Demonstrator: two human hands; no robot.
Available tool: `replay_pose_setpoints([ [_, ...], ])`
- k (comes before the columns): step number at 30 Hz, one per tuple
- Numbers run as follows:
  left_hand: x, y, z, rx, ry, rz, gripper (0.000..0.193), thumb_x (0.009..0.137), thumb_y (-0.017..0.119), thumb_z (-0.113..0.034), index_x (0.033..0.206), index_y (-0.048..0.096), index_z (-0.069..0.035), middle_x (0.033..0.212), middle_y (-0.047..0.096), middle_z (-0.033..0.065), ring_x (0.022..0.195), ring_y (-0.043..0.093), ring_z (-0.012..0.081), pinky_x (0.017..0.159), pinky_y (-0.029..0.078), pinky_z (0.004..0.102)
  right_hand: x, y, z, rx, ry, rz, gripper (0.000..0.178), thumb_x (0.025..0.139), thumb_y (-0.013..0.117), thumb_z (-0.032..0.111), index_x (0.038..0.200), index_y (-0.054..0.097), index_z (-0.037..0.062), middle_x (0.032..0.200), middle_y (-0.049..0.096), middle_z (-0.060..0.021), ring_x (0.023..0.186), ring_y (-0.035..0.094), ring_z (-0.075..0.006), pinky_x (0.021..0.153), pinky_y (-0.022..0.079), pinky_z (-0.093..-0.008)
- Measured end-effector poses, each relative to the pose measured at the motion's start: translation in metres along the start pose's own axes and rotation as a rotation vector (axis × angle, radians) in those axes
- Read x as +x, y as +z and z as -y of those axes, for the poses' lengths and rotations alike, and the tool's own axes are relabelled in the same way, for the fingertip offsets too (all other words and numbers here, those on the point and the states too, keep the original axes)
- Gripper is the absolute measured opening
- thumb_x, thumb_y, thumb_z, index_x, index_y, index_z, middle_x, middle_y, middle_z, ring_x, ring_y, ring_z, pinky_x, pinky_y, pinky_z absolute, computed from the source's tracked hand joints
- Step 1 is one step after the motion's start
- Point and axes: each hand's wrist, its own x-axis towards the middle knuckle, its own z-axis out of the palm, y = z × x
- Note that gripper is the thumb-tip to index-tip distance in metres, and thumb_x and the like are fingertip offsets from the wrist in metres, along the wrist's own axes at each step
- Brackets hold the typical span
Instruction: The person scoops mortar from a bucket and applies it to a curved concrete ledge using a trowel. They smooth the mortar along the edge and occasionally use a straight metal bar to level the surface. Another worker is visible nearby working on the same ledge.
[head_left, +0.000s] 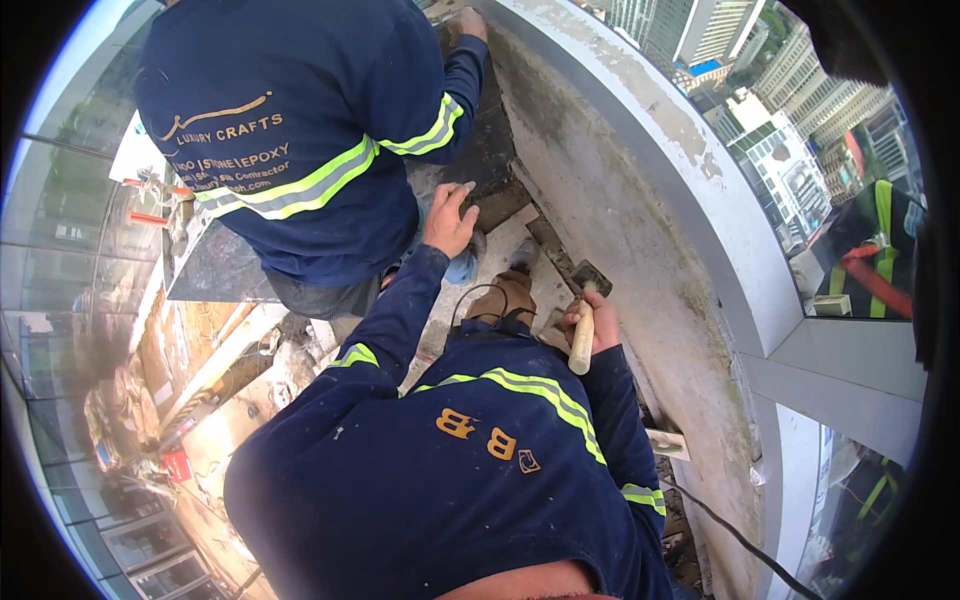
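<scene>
My right hand is closed around a tool with a thick pale wooden handle. Its dark, squarish head is close to the base of the curved concrete wall; I cannot tell whether it is a hammer or a trowel. My left hand is raised, fingers apart and holding nothing, just behind a co-worker. Beyond it lies a dark slab against the wall. The co-worker, in a navy top with reflective bands, bends over it, one hand at the wall.
Beyond the wall's pale rim is a drop to city buildings. A black cable runs low on the right. Boards and rubble lie on the left, near a dark panel and a glass facade.
</scene>
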Motion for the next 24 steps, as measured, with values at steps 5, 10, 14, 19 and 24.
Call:
replay_pose_setpoints([
  [5, -0.003, 0.003, 0.001, 0.000, -0.006, 0.004, 0.041, 0.079, 0.061, -0.013, 0.118, 0.055, -0.003, 0.109, 0.048, 0.0163, 0.101, 0.052, 0.0327, 0.086, 0.043, 0.0370, 0.003, 0.000, 0.000, 0.000, -0.017, -0.005, 0.017, 0.089, 0.049, 0.017, 0.076, 0.041, 0.0087, 0.054, 0.044, -0.0004, 0.044, 0.042, -0.0124, 0.041, 0.041, -0.0255],
  [10, -0.008, 0.003, -0.001, -0.007, -0.039, 0.033, 0.041, 0.079, 0.061, -0.015, 0.118, 0.055, -0.002, 0.109, 0.048, 0.0160, 0.101, 0.051, 0.0325, 0.087, 0.043, 0.0369, 0.005, -0.002, -0.004, 0.017, -0.019, -0.021, 0.016, 0.089, 0.050, 0.016, 0.078, 0.040, 0.0092, 0.055, 0.044, -0.0004, 0.044, 0.042, -0.0121, 0.041, 0.041, -0.0255],
  [14, -0.014, 0.007, 0.017, 0.017, -0.042, 0.053, 0.041, 0.079, 0.061, -0.016, 0.116, 0.055, 0.000, 0.108, 0.047, 0.0163, 0.101, 0.051, 0.0336, 0.087, 0.042, 0.0372, -0.004, 0.008, -0.011, -0.009, -0.024, -0.025, 0.018, 0.089, 0.050, 0.018, 0.077, 0.042, 0.0076, 0.056, 0.045, -0.0018, 0.044, 0.042, -0.0135, 0.040, 0.042, -0.0260],
  [19, -0.016, 0.003, 0.016, 0.040, -0.063, 0.086, 0.041, 0.080, 0.062, -0.019, 0.113, 0.055, 0.004, 0.109, 0.046, 0.0174, 0.102, 0.050, 0.0344, 0.087, 0.042, 0.0377, 0.002, 0.003, -0.013, -0.028, -0.071, -0.034, 0.019, 0.089, 0.050, 0.019, 0.076, 0.043, 0.0071, 0.056, 0.045, -0.0027, 0.043, 0.042, -0.0151, 0.041, 0.042, -0.0266],
  [24, -0.013, -0.001, 0.014, 0.041, -0.057, 0.115, 0.041, 0.080, 0.061, -0.020, 0.113, 0.055, 0.004, 0.110, 0.046, 0.0182, 0.103, 0.050, 0.0349, 0.088, 0.041, 0.0376, -0.006, 0.012, -0.019, -0.017, -0.105, -0.052, 0.020, 0.089, 0.050, 0.017, 0.073, 0.043, 0.0070, 0.056, 0.044, -0.0018, 0.042, 0.039, -0.0128, 0.039, 0.041, -0.0239],
])
